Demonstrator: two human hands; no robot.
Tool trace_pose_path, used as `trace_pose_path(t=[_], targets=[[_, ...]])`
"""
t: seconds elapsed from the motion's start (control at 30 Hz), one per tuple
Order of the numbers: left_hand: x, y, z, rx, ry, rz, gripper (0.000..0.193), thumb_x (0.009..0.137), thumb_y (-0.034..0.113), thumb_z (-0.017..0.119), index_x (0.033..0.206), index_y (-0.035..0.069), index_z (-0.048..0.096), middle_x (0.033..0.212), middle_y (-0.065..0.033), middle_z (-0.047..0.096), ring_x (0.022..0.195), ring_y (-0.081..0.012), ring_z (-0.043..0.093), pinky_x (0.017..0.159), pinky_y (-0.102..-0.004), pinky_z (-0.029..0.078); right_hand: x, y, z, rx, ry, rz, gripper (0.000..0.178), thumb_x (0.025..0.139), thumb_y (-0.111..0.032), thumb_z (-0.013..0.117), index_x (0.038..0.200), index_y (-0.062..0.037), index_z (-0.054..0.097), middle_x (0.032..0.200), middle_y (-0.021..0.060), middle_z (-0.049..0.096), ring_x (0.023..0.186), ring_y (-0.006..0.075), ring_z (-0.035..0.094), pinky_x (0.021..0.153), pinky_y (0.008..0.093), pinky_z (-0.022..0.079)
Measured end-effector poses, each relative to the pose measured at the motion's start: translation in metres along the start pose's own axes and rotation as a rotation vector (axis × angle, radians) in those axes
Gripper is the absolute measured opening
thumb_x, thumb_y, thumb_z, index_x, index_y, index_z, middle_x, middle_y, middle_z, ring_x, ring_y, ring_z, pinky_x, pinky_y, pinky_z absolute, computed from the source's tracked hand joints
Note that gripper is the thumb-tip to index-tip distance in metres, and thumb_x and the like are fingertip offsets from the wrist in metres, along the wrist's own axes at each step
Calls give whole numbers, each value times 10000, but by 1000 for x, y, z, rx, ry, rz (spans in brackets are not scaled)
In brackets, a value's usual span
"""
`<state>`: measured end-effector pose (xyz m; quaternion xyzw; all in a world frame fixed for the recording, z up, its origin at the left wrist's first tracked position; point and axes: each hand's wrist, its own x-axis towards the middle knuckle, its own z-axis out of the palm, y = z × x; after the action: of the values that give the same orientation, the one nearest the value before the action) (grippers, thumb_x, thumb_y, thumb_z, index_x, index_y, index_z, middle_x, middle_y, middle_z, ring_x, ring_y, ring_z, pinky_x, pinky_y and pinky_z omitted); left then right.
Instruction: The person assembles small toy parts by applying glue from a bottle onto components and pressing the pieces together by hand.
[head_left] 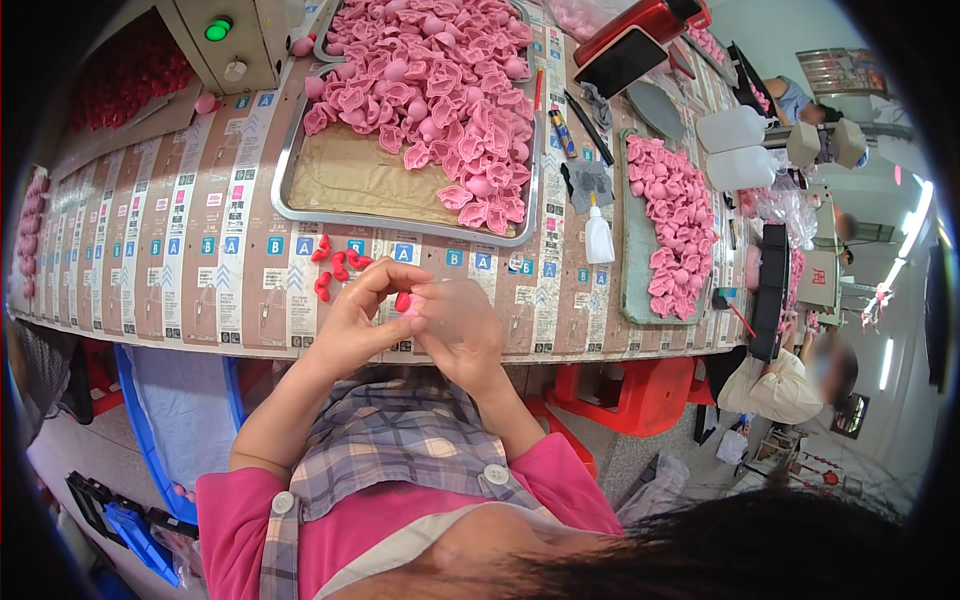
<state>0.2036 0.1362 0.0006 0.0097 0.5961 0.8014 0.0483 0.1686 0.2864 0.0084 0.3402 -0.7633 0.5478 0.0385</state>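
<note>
Above the near edge of the table, both my hands meet at a small pink piece [413, 308] with a rounded red part [403, 301] on it. My left hand [362, 312] curls its thumb and fingertips around it from the left. From the other side my right hand [462, 325] closes on the same piece, its fingers partly smeared by motion. Several small curved red pieces [340, 266] lie on the table just beyond my left hand. Farther off, a metal tray [375, 212] holds a heap of pink petal-like shapes [430, 105] and round pink balls.
To the right stand a white squeeze bottle [599, 238] and a green tray [636, 290] of pink pieces. A phone [622, 62], grey cloths [590, 187] and white jugs [730, 130] lie beyond. A control box [228, 45] stands far left; a co-worker [775, 385] sits at right.
</note>
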Motion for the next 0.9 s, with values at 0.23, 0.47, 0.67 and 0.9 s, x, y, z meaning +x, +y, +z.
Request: trace_pose_path(t=[0.23, 0.47, 0.67, 0.9], targets=[[-1, 0, -1, -23, 1, -22, 417, 710, 111, 639, 1089, 9, 499, 996, -31, 486, 957, -120, 466, 868, -274, 352, 1, 0, 2, 3, 10, -44, 319, 560, 27, 670, 844, -73, 564, 937, 64, 571, 788, 239, 536, 680, 327, 428], [-1, 1, 0, -41, -7, -30, 429, 713, 120, 643, 1101, 13, 494, 999, -33, 487, 958, -123, 469, 869, -277, 354, 1, 1, 3, -4, 23, -53, 306, 568, 22, 671, 840, -73, 566, 940, 61, 571, 783, 237, 535, 677, 323, 427], [-2, 1, 1, -65, 6, -50, 439, 717, 125, 645, 1112, 16, 487, 1008, -35, 489, 965, -126, 471, 870, -279, 355, -1, 2, 1, 18, 10, -10, 297, 616, 7, 686, 881, -89, 591, 940, 73, 592, 813, 243, 542, 703, 326, 434], [-2, 1, 1, -93, 1, -67, 446, 717, 121, 649, 1120, 24, 484, 1011, -35, 493, 968, -127, 472, 874, -280, 353, -1, 2, 1, 10, 6, -13, 295, 618, 8, 683, 881, -88, 590, 938, 74, 592, 807, 245, 539, 701, 326, 432]])
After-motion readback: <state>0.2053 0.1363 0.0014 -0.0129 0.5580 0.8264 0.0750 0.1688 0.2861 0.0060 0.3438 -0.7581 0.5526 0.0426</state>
